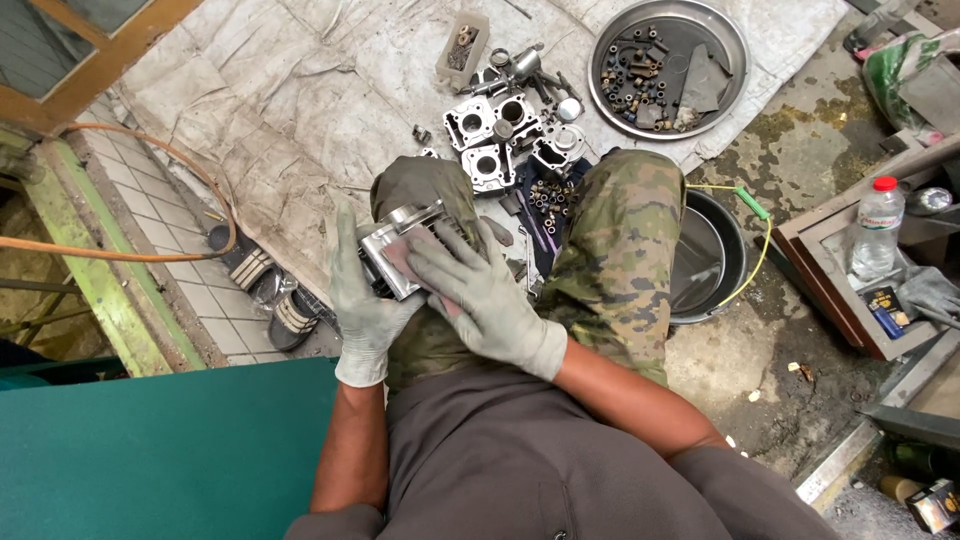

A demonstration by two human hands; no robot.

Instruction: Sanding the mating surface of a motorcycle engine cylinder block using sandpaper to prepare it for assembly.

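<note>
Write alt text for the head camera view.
Seen from above, a seated person's gloved left hand holds a finned silver metal engine cylinder on the lap while the gloved right hand presses a pinkish cloth on it. Grey metal engine parts lie on a dirty tarp beyond.

Gloved left hand [362, 300] cupped, right hand [478, 290] pressed flat.

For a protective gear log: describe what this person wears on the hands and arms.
Both the left hand and the right hand wear grey-green knit work gloves with ribbed cuffs that end at the wrists. The gloves look soiled and worn. Both forearms are bare from cuff to above the elbow, where short grey-brown sleeves begin. No watch, band or marking shows.
</note>
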